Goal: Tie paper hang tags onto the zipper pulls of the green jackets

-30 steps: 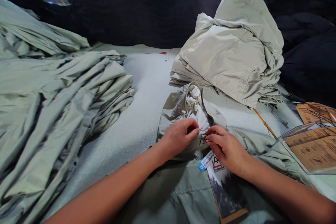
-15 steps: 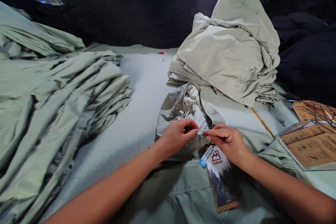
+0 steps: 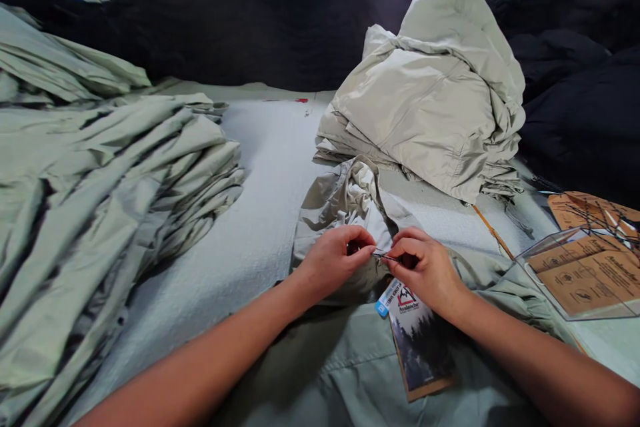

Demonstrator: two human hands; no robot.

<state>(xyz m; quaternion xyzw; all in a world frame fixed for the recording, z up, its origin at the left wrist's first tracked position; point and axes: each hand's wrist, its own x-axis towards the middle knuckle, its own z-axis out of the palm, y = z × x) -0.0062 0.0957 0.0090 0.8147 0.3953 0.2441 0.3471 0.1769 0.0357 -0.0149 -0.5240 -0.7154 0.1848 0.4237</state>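
Observation:
A jacket (image 3: 350,353) in pale grey-green cloth lies before me, its hood and collar bunched up just beyond my fingers. My left hand (image 3: 336,259) pinches one end of a thin dark string (image 3: 380,255) between thumb and forefinger. From the other side my right hand (image 3: 425,268) pinches the same string, its fingertips close to the left ones. Below my right hand hangs a printed hang tag (image 3: 420,347) with a forest picture, resting on the jacket. A small blue-and-white label (image 3: 385,299) sits beside its top edge, partly covered.
Folded beige jackets (image 3: 425,100) form a stack behind my hands. On the left, more pale garments (image 3: 115,213) are heaped. A clear bin (image 3: 555,300) at right holds brown tags (image 3: 593,273) with black strings. Dark garments (image 3: 280,20) are piled along the back of the white tabletop (image 3: 265,160).
The right fingers have curled more and shifted slightly, with dark string now showing between the hands. The whole view has moved a little; both hands stay over the collar.

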